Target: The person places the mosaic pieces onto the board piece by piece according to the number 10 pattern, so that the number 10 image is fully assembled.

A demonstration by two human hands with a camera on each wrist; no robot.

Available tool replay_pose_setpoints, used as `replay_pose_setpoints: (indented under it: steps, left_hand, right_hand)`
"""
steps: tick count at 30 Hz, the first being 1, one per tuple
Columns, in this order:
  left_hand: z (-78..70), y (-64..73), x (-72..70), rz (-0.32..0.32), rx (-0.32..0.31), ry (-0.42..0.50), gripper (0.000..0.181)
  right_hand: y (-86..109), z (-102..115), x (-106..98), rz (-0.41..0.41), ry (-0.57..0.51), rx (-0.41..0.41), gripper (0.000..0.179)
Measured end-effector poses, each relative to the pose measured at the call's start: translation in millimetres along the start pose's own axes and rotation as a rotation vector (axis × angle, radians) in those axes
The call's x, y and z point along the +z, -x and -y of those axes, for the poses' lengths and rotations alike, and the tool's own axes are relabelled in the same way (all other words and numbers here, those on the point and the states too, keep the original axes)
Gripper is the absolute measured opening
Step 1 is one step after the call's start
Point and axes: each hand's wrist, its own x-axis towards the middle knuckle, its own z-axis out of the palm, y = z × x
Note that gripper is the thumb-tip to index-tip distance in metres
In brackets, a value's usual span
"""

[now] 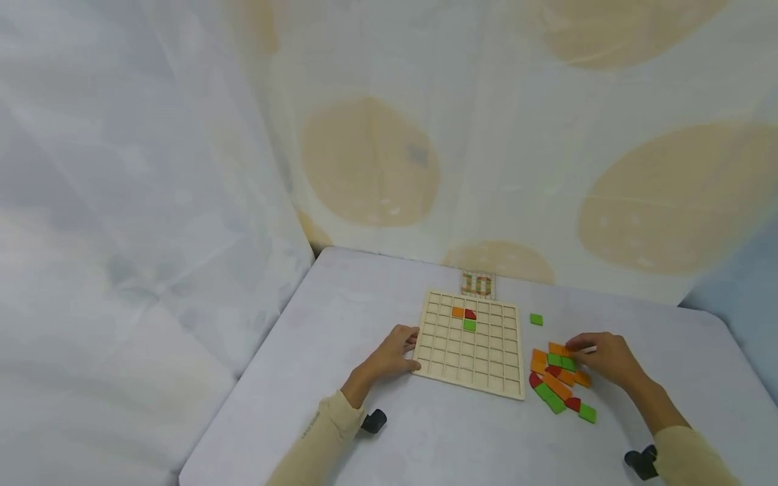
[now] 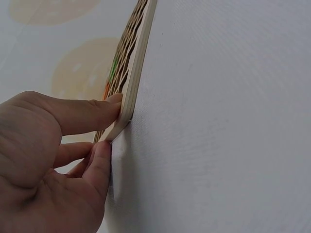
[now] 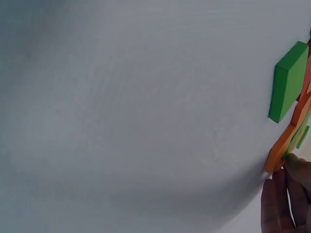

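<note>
- My left hand (image 1: pixel 387 356) pinched the board (image 1: pixel 473 361), lower centre.
- My right hand (image 1: pixel 610 359) touched the tiles (image 1: pixel 556 386), lower right; whether it gripped one, I could not tell.

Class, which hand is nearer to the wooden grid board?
Left. The left hand holds the board by its left edge; the right hand is beyond the board's right side, at the coloured tiles.

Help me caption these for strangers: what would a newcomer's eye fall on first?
Probably the bright orange, green and red pieces clustered on the right of the table, the right hand at their edge. Next, the pale grid board left of them, gripped near one corner by the left hand, with three coloured pieces toward its far side. Behind, big tan ovals mark the pale backdrop.
</note>
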Motion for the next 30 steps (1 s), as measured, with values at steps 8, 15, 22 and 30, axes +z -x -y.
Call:
replay_pose_setpoints:
  steps: [8,15,22,30]
  left_hand:
    - [-3.2,-0.1,1.8,0.01,-0.006,-0.016,0.079]
    - [-0.8,-2.1,1.8,0.007,-0.005,-0.007,0.08]
    - [-3.6,-1.9,4.2,0.012,-0.008,0.018,0.079]
    - [-0.4,-2.5,2.9,0.002,-0.01,0.01,0.079]
  right_hand:
    - [1.2,-1.0,-0.2,0.025,0.008,-0.006,0.024]
    - [0.3,-0.1,1.1,-0.028,-0.005,0.004,0.023]
    - [4.9,3.9,-6.2,-0.057,0.008,-0.001,0.017]
    - [-2.5,15.9,-10.1,-0.077,-0.012,-0.042,0.01]
